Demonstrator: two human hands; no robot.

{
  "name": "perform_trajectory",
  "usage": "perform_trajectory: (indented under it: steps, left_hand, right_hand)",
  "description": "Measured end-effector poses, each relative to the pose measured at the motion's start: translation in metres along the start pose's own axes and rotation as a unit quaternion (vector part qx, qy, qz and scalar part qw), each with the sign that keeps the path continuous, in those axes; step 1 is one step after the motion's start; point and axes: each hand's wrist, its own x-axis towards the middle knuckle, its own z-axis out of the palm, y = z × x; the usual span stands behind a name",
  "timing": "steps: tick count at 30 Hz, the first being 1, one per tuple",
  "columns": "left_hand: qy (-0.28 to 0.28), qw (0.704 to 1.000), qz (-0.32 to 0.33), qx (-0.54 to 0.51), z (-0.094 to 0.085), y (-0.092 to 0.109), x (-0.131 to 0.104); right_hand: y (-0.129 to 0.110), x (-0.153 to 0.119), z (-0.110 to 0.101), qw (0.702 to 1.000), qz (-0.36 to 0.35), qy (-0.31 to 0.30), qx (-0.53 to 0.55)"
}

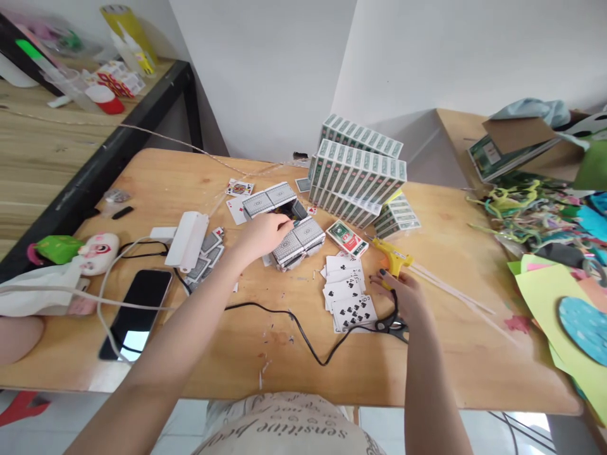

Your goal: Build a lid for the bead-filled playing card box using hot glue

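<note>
A box-like structure built of playing cards (303, 239) stands on the table, with an opening in its middle. My left hand (268, 234) reaches over it, fingers closed at the inner edge of its near block; the fingertips are partly hidden. To the right, my right hand (401, 294) has its fingers around the handle of a yellow hot glue gun (397, 258), whose nozzle points away to the left. Fanned face-up playing cards (348, 294) lie just left of that hand. Black-handled scissors (393, 327) rest beneath the wrist.
Stacked card packs (358, 180) stand at the back, with a single card pack (347, 239) before them. Glue sticks (455, 291) lie right. A black cable crosses the table's front. At left are a phone (136, 313), a white power strip (187, 240) and face-down cards (205, 259).
</note>
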Motion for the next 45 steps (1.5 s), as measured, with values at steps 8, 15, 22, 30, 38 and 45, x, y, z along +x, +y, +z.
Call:
perform_trajectory:
  steps: [8,15,22,30,38,45]
  left_hand:
    - [-0.04,0.998,0.012,-0.037,0.008,0.007,0.013]
    - [-0.049,0.999,-0.008,0.008,0.017,0.008,0.015]
    - [-0.082,0.993,-0.015,0.087,0.021,0.008,0.016]
    - [-0.1,0.993,-0.011,0.065,0.024,0.003,0.021]
    - [-0.094,0.992,0.005,-0.081,0.019,0.001,0.027]
    - [-0.141,0.965,-0.078,-0.205,0.017,0.007,0.043]
  right_hand:
    - [0.0,-0.052,0.067,0.91,-0.315,0.101,-0.248]
    - [0.05,-0.081,0.18,0.893,-0.375,-0.021,-0.25]
    - [0.058,-0.077,0.187,0.898,-0.367,0.011,-0.244]
    - [0.061,-0.071,0.189,0.897,-0.368,0.016,-0.244]
    - [0.057,-0.054,0.181,0.884,-0.415,-0.003,-0.214]
    - [0.046,-0.038,0.177,0.885,-0.421,-0.044,-0.196]
